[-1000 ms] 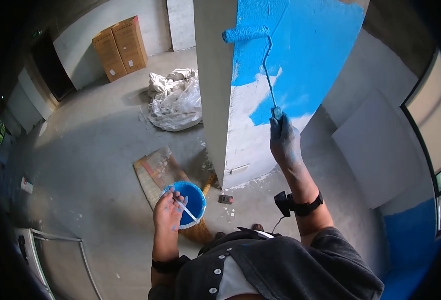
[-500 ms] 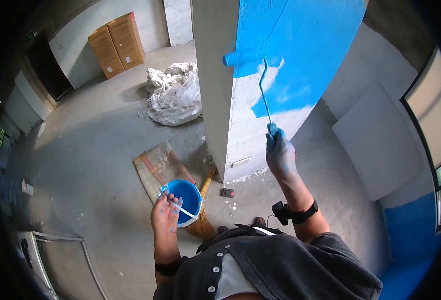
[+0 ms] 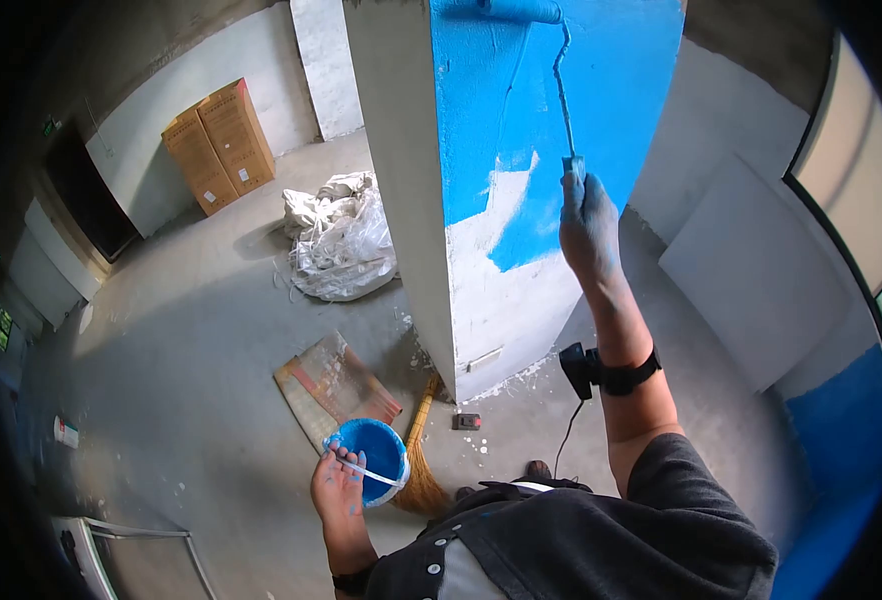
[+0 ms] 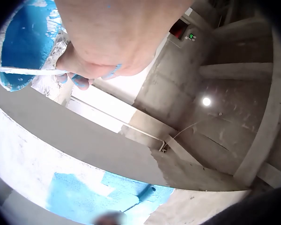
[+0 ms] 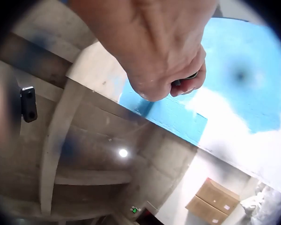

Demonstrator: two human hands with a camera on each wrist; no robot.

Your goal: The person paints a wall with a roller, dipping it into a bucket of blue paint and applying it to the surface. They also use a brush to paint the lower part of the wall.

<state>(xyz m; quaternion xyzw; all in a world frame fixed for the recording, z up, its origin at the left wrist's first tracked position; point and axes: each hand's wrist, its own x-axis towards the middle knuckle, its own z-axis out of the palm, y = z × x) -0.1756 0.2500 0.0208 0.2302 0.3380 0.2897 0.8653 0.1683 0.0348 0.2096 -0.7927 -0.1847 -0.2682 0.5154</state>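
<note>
A paint roller (image 3: 521, 10) coated in blue lies against the upper part of the column's painted face (image 3: 601, 90) in the head view. My right hand (image 3: 593, 225), smeared with blue, grips its handle (image 3: 574, 168) at the end of a long bent rod (image 3: 564, 90). Below the fresh blue, the face is bare white (image 3: 491, 310). Low on the left, a bucket (image 3: 405, 470) with blue paint inside hangs from its white bail handle (image 3: 373, 474). The fingers of my left hand (image 3: 338, 487) curl round that bail, with blue spots on the skin.
A broom (image 3: 421, 450) and a flattened board (image 3: 336, 385) lie by the column's foot, near a small dark box (image 3: 468, 422). Behind stand plastic-wrapped bundles (image 3: 336, 240) and cardboard boxes (image 3: 221, 145). A white panel (image 3: 756, 270) leans at the right wall.
The roller first slid down the column face, then went up to near its top and further in from the left edge. My left hand keeps holding the bucket. The head view has tilted up.
</note>
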